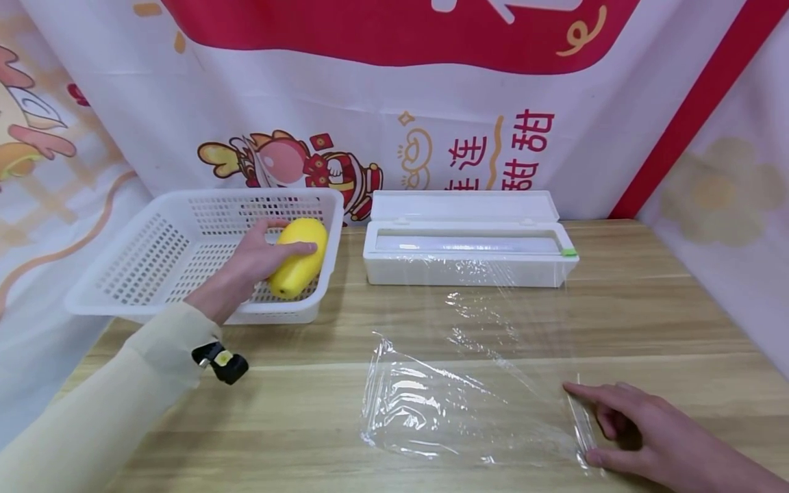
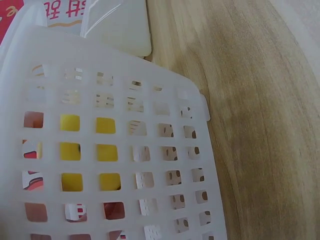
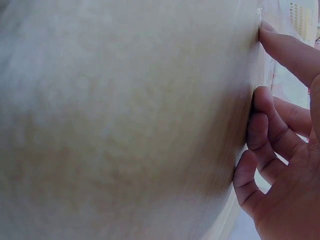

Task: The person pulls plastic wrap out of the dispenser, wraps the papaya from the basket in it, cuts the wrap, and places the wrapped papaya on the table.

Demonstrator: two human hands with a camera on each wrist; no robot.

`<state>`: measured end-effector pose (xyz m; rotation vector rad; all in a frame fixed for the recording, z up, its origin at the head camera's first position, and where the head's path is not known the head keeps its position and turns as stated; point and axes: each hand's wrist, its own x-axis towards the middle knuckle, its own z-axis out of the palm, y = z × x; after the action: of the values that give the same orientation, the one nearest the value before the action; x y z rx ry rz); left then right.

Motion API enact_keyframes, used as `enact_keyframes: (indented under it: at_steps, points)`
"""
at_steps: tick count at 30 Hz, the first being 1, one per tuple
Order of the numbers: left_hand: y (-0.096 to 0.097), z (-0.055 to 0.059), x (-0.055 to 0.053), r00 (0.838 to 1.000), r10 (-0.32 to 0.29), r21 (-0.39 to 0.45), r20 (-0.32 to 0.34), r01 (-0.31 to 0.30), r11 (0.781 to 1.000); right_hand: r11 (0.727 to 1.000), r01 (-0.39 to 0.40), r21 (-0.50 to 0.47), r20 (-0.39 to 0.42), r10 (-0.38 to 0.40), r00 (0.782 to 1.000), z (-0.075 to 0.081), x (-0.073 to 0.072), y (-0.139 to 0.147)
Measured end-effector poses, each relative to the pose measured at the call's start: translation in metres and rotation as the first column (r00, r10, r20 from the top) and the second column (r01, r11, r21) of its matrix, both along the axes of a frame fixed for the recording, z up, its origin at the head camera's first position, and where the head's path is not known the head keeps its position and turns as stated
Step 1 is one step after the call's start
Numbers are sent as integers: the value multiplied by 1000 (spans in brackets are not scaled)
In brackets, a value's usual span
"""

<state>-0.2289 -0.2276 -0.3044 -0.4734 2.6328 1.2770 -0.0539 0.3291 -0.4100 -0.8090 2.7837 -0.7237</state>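
Observation:
My left hand (image 1: 253,260) reaches into the white plastic basket (image 1: 327,274) and grips a smooth, yellow, oblong fruit (image 1: 300,257), thumb across its top. Through the holes of the basket wall (image 2: 120,160), the left wrist view shows patches of the yellow fruit (image 2: 71,151). A sheet of clear plastic wrap (image 1: 431,404) lies on the table, drawn out from a long white dispenser box (image 1: 462,272). At its right edge, the index finger and thumb of my right hand (image 1: 653,435) touch the film. The other right-hand fingers (image 3: 260,132) bend against the tabletop.
The dispenser's lid (image 1: 462,207) stands raised behind its roll, and a small green slider (image 1: 568,253) sits at its right end. Behind the wooden table (image 1: 666,308) hangs a printed white and red cloth (image 1: 345,96). A black strap (image 1: 220,363) hangs from my left sleeve.

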Motion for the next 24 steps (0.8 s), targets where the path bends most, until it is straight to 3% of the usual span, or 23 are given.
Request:
enact_keyframes:
  at_steps: [11,18,24]
  points:
    - [3,7,6,988,-25,60,-152,34,998,1000,5,2,42,-5,999,2,0,1]
    - [11,19,11,954,-33,83,-298,60,995,1000,-2,-2,33,2,999,2,0,1]
    - [27,32,18,925,-48,109,-376,95,989,1000,-5,-2,8,5,1000,3,0,-1]
